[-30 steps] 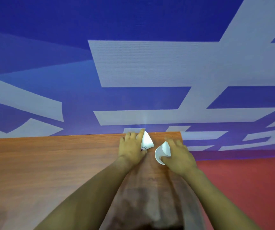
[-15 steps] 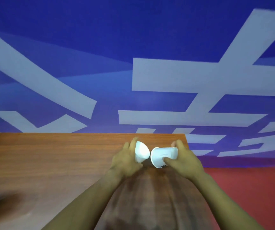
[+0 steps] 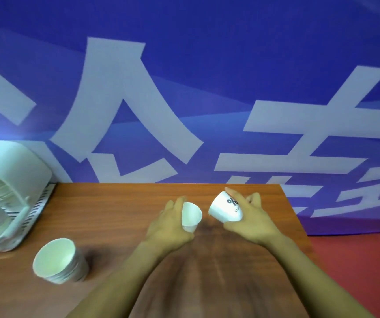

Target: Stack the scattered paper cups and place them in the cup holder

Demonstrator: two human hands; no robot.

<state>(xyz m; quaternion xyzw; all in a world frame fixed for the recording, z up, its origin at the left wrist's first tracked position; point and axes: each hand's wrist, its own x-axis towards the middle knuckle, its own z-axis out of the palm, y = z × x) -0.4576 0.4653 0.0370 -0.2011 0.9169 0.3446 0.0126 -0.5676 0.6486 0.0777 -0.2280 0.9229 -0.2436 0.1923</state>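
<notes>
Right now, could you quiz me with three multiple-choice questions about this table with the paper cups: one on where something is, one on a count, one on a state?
1. Where does the stack of cups stand on the wooden table?
A. Between the two hands
B. To the left, near the white cup holder
C. On the red floor

2. How many cups are being held?
A. One
B. Two
C. Four

3. How do the two held cups stand to each other?
A. Apart, not yet nested
B. Fully nested
C. Crushed flat

Answers:
1 B: the stack sits just in front of the holder.
2 B: the left hand holds a plain cup, the right hand a printed cup.
3 A: bare table shows between them.
</notes>
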